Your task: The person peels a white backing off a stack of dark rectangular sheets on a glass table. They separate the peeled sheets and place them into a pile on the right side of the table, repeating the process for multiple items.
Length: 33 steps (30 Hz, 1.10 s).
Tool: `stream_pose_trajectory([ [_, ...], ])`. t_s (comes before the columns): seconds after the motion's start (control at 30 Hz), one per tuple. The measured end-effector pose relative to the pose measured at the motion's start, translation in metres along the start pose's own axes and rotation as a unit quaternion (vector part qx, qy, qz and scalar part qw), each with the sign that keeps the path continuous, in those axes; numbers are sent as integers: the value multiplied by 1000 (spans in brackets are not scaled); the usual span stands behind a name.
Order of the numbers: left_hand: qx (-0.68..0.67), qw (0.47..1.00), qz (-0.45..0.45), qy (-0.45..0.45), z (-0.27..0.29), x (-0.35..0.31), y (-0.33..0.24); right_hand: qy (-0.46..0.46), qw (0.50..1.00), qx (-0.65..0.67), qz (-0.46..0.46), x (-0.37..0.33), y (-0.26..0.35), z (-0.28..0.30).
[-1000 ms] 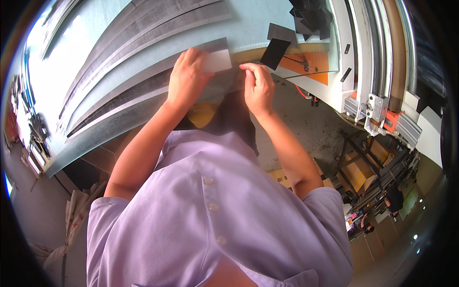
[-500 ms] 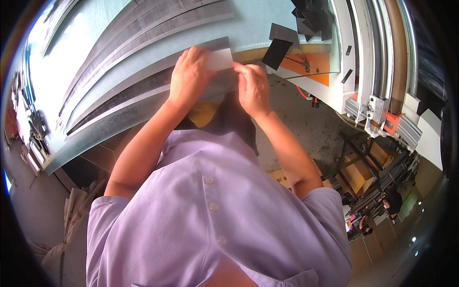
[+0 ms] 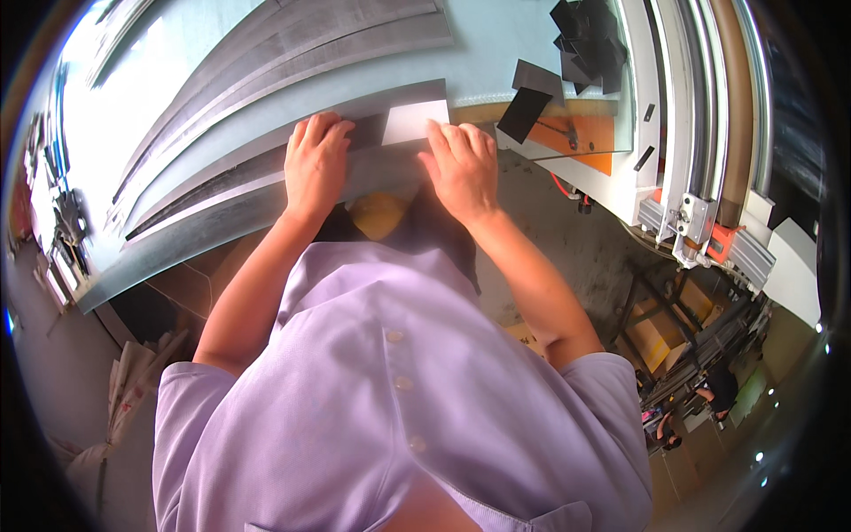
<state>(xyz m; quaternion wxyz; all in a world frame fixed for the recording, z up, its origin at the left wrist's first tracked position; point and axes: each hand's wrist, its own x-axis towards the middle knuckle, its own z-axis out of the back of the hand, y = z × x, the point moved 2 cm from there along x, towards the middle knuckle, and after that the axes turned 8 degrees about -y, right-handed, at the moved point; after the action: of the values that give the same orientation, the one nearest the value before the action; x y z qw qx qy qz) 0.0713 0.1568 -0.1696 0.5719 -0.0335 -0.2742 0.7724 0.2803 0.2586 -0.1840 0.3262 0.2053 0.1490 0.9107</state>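
A long dark grey strip (image 3: 366,133) lies along the near edge of the glass-topped table, with a small white rectangular piece (image 3: 409,121) on its right end. My left hand (image 3: 317,170) is closed over the strip, left of the white piece, its fingers curled on the far side. At the white piece's lower right corner, my right hand (image 3: 465,173) has its fingertips bent and touching it. The right thumb sits lower, near the table edge. What the thumbs press against is partly hidden.
More long grey strips (image 3: 355,44) lie farther back on the table (image 3: 483,53). Black rectangular pieces (image 3: 589,44) are heaped at the far right, two lying apart nearer me. A white machine frame with metal rails (image 3: 696,133) borders the right side. Cardboard boxes (image 3: 656,337) stand below.
My left hand has moved left along the strip, away from the white piece, leaving it uncovered. My right hand stays at its right end, with fingers a little more bunched. The view has shifted slightly.
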Motion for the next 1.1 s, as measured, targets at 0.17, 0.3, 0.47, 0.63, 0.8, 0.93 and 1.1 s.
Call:
stream_pose_trajectory([
  [0.17, -21, 999, -14, -26, 1, -3, 6, 25, 998, -7, 56, 12, 27, -13],
  [0.3, -21, 999, -11, -28, 3, -11, 14, 18, 996, 52, 75, 23, 43, -16],
  [0.47, -61, 994, 36, -82, 23, 12, 36, -85, 979, 183, -12, 96, -2, -15],
  [0.63, 110, 985, 56, -118, 26, 65, 91, -118, 985, 71, 108, 190, -44, -27],
  [0.8, 133, 988, 49, -60, 23, 84, 116, -47, 967, -47, 245, 213, -74, -38],
  [0.93, 154, 977, -60, -135, 30, 82, 123, -209, 940, -40, 266, 196, -52, -24],
  [1.1, 99, 983, -106, -114, 53, 57, 73, -211, 961, 65, 166, 105, -38, 7],
])
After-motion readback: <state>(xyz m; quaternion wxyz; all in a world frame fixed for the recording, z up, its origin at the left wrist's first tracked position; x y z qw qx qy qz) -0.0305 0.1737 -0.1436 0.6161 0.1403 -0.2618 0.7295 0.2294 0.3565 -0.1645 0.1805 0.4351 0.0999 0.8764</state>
